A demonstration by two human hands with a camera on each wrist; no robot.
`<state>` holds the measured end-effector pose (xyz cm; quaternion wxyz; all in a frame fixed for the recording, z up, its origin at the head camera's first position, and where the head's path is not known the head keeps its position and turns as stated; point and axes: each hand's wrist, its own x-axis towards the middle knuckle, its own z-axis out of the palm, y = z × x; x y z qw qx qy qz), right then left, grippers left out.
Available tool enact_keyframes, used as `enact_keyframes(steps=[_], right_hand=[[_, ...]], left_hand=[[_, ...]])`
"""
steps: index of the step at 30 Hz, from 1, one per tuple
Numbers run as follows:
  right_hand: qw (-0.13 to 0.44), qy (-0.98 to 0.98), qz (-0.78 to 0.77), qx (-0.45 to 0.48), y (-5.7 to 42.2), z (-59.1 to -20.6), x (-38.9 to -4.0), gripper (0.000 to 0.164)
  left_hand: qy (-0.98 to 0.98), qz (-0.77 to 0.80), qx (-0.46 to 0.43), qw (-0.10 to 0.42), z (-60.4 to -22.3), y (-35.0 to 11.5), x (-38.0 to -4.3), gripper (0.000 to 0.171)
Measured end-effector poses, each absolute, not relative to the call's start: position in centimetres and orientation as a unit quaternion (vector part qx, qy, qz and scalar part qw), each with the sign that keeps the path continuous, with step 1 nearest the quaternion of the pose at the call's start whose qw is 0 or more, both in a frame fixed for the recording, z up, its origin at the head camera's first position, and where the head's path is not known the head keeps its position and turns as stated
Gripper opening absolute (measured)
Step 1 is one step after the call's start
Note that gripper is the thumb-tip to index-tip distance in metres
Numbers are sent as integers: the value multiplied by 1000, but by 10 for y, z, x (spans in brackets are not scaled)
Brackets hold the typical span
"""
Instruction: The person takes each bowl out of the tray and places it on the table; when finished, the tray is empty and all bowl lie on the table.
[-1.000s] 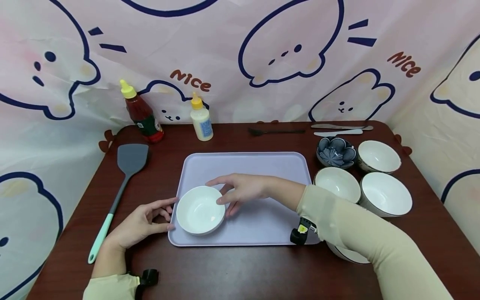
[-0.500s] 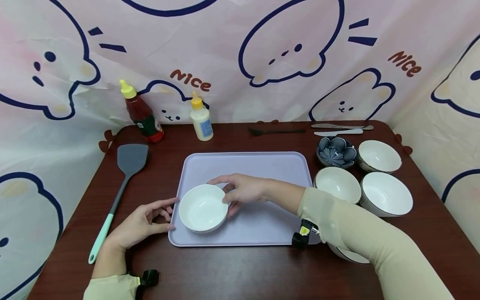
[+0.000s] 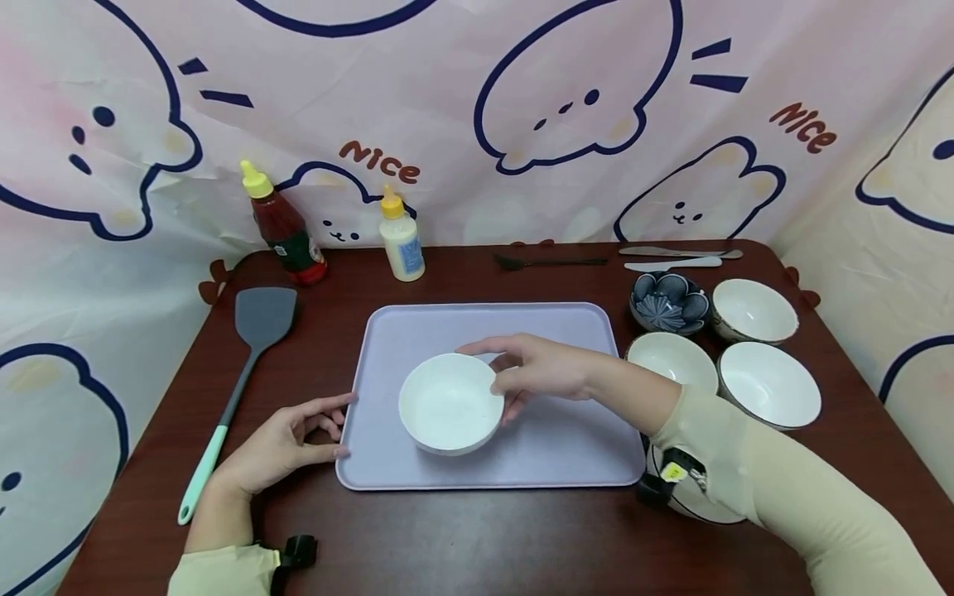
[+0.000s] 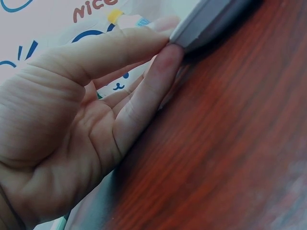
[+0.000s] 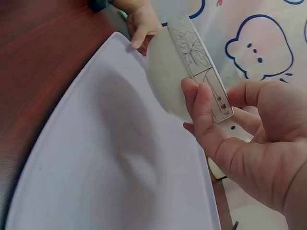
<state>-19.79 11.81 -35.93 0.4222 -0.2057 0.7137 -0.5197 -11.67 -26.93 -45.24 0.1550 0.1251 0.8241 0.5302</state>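
Note:
In the head view, a white bowl [image 3: 451,406] hangs over the middle of a pale lilac tray [image 3: 387,331]. My right hand [image 3: 540,371] grips its right rim, thumb on one side and fingers on the other. A line-drawn pattern shows on the bowl's outer wall [image 5: 192,52] in the right wrist view, and its shadow falls on the tray below. My left hand [image 3: 286,439] holds the tray's left edge. In the left wrist view, thumb and fingertips of that hand meet at the tray's edge [image 4: 194,24]. Its other fingers are partly hidden.
Several bowls stand at the right, among them a dark flower-shaped bowl [image 3: 668,303] and a white bowl [image 3: 769,386]. Behind lie a black fork [image 3: 550,262] and two knives [image 3: 674,264]. A spatula [image 3: 253,348], red sauce bottle [image 3: 289,236] and white squeeze bottle [image 3: 402,244] are left.
My right hand has carried the bowl rightward, from the tray's left part to over its middle. My left hand stays at the tray's left edge.

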Motion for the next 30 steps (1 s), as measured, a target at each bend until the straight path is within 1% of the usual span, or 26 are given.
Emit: enact_keyframes(steps=[6, 11, 14, 22, 30], right_hand=[[407, 725, -513, -214, 143, -348, -185, 62], [408, 726, -511, -214, 165, -339, -178, 61], [405, 726, -512, -215, 187, -334, -175, 60], [381, 718, -510, -282, 251, -318, -169, 59], [397, 683, -522, -321, 312, -304, -161, 64]], left_hand=[[825, 530, 118, 156, -451, -272, -114, 68], [824, 533, 112, 157, -450, -273, -110, 68], [821, 536, 117, 156, -452, -271, -110, 69], [816, 542, 129, 153, -453, -269, -114, 69], [816, 541, 130, 156, -454, -268, -117, 68]])
